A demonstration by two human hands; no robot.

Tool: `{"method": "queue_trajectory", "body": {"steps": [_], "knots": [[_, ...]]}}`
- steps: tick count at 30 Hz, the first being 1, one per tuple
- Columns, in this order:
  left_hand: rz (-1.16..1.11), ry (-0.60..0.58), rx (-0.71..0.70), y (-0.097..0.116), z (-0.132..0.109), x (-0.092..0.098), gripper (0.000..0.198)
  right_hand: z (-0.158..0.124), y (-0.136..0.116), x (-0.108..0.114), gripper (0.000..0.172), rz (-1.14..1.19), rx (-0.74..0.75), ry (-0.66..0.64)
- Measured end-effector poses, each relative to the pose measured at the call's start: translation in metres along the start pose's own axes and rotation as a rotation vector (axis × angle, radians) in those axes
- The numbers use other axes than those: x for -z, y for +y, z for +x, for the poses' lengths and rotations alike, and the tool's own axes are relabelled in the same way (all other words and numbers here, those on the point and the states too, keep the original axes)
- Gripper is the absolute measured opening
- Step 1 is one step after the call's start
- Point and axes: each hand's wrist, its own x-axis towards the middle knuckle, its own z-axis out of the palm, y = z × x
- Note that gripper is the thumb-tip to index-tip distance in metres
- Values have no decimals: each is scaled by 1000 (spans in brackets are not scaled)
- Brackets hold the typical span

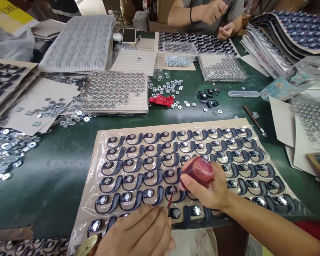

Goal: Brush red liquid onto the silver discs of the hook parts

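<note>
While the right hand (216, 190) is curled snugly around a red bottle (198, 170), the left hand (138, 231) has its fingers bunched close together on a skinny red stick (170, 203). So the bottle sits right in the right hand's grip, up over the card sheet (176, 126), and the stick pokes out past the left fingertips, angled up and away from the person. Its tip is right at one dark hooked piece (168, 191), just left of the right hand; honestly can't tell if it's actually touching. Rows of those same pieces spread out around both hands on the card, which lies flat on the green desk (56, 202). Beyond the card there's a crumpled red scrap (162, 101), with loose washers (5, 156) heaped well off to the left.
</note>
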Motion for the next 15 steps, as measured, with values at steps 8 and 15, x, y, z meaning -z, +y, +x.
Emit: {"method": "queue_trajectory", "body": {"steps": [8, 15], "knots": [[-342, 146, 127, -17, 8, 3, 19, -3, 3, -3, 11, 44, -32, -70], [-499, 157, 273, -20, 1, 3, 20, -1, -1, 7, 18, 157, -89, -141]]}}
